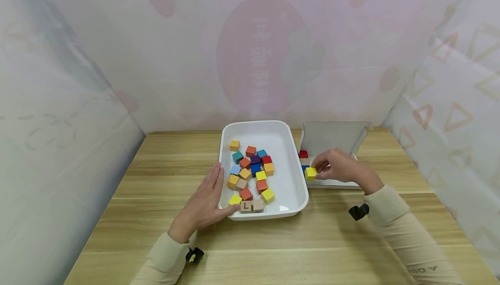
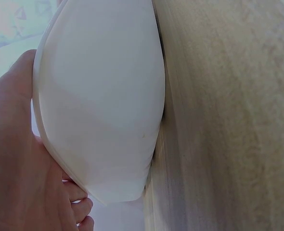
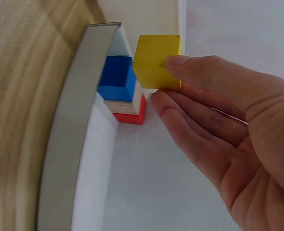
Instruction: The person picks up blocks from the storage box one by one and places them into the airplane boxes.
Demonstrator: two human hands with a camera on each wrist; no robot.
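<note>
A white tray [image 1: 291, 181] on the wooden table holds several coloured cubes [image 1: 251, 172]. My left hand [image 1: 207, 200] lies flat against the tray's left wall [image 2: 98, 101], fingers straight. To the right stands an open white cardboard box [image 1: 332, 139]. My right hand [image 1: 340, 166] pinches a yellow cube [image 1: 310, 173] [image 3: 156, 60] just above the box's near left corner. Inside, along the left wall, a blue cube [image 3: 117, 78], a plain wooden cube [image 3: 125, 107] and a red cube [image 3: 131, 115] stand in a row.
The table [image 1: 156, 181] runs to a patterned curtain wall [image 1: 254, 50] at the back and sides. Two lettered wooden cubes [image 1: 251, 206] lie at the tray's near edge. The box lid [image 1: 333, 135] stands upright behind the box.
</note>
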